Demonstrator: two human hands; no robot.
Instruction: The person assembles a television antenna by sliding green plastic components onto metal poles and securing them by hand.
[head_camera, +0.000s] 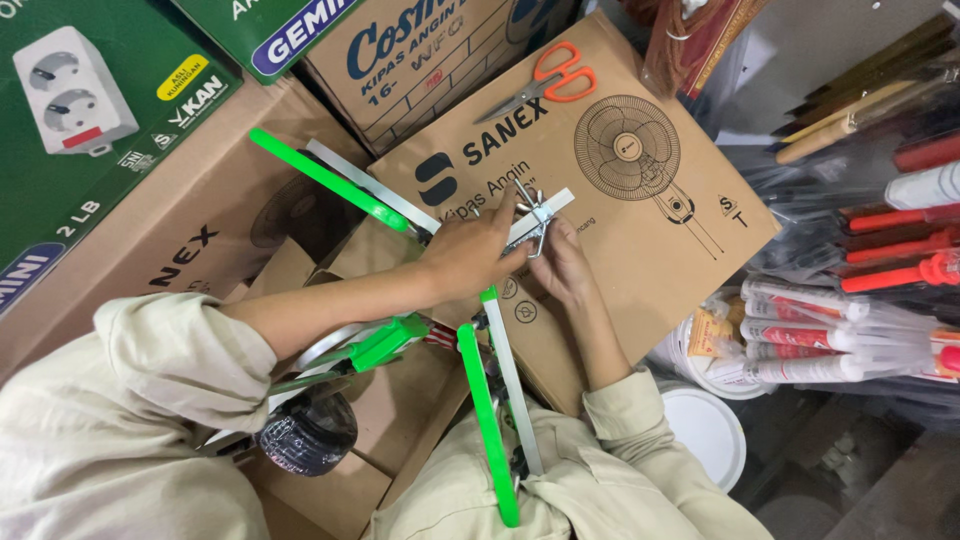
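Both hands meet at the hub of a folding frame of flat silver metal bars with bright green plastic-coated arms (500, 360), resting on a brown cardboard fan carton (640, 230) for support. Left hand (470, 255) clamps the bar junction steady; right hand (560, 262) pinches the small wire clip (535, 215) there. Orange-handled scissors (545, 80) lie apart, upper carton.

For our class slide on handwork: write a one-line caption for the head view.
Both hands, left hand and right hand, grip a metal joint of green-and-silver bars over a cardboard box.

Brown fan cartons (640, 190) fill the centre, green socket boxes (90, 130) top left, wrapped tubes (820, 340) right.
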